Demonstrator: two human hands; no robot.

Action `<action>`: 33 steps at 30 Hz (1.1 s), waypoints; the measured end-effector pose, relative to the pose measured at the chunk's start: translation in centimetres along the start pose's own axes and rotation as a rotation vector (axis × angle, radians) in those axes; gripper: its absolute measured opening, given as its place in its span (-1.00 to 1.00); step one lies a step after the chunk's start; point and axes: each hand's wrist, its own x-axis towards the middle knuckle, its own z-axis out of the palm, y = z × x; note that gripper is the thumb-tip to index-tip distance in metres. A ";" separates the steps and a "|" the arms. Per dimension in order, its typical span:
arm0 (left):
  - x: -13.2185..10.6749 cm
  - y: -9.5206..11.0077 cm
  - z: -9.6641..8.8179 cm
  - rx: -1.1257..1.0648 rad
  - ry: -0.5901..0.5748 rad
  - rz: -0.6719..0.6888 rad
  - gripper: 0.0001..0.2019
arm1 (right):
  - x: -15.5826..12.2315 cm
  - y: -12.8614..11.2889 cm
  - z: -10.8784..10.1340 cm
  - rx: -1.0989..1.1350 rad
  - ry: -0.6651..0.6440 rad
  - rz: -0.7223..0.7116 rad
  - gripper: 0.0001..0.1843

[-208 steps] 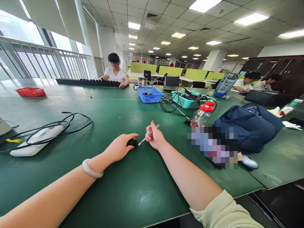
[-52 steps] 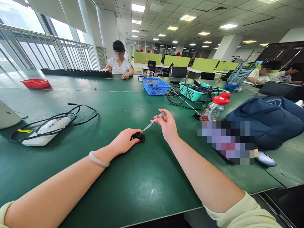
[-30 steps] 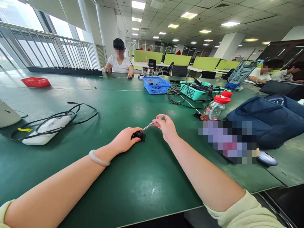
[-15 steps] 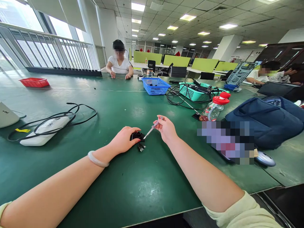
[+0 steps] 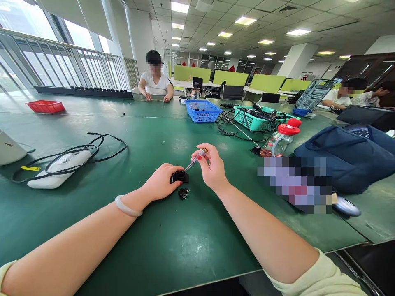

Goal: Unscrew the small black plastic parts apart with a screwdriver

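The left hand (image 5: pixel 162 182) pins a small black part (image 5: pixel 179 177) to the green tabletop (image 5: pixel 173 246). The right hand (image 5: pixel 212 167) pinches a slim screwdriver (image 5: pixel 195 159), tip on the part. A loose black piece (image 5: pixel 183 192) lies just nearer. This looks like screw work, which calls for a steady hold.

The table (image 5: pixel 173 255) is dark green, the small part (image 5: pixel 179 177) black, one basket (image 5: pixel 202 111) blue with a mesh pattern, the tray (image 5: pixel 45 106) red, the bag (image 5: pixel 345 158) navy, the bracelet (image 5: pixel 128 207) white.

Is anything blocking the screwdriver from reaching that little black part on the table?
Nothing visible does. The right hand holds the screwdriver with its tip at the black part, which the left hand steadies. A small loose piece lies beside it, nearer the camera.
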 end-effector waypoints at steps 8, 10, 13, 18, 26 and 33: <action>0.1 -0.3 0.2 -0.008 0.013 -0.001 -0.58 | 0.1 -1.1 0.0 -0.096 0.002 0.022 -0.77; 0.1 -0.3 0.2 -0.012 0.012 0.003 -0.58 | 0.0 -1.2 0.0 -0.120 0.014 -0.006 -0.78; 0.1 -0.3 0.2 -0.024 0.020 0.007 -0.58 | -0.2 -1.2 0.1 -0.148 -0.036 -0.057 -0.74; 0.1 -0.4 0.2 -0.037 0.018 -0.021 -0.57 | -0.4 -1.2 0.3 -0.180 -0.153 -0.095 -0.68; 0.2 -0.5 0.2 -0.026 0.018 -0.019 -0.57 | -0.5 -1.4 0.2 -0.183 -0.102 -0.118 -0.68; -0.1 -0.3 0.1 -0.035 0.017 -0.001 -0.55 | -0.3 -1.0 0.4 -0.184 -0.182 -0.064 -0.66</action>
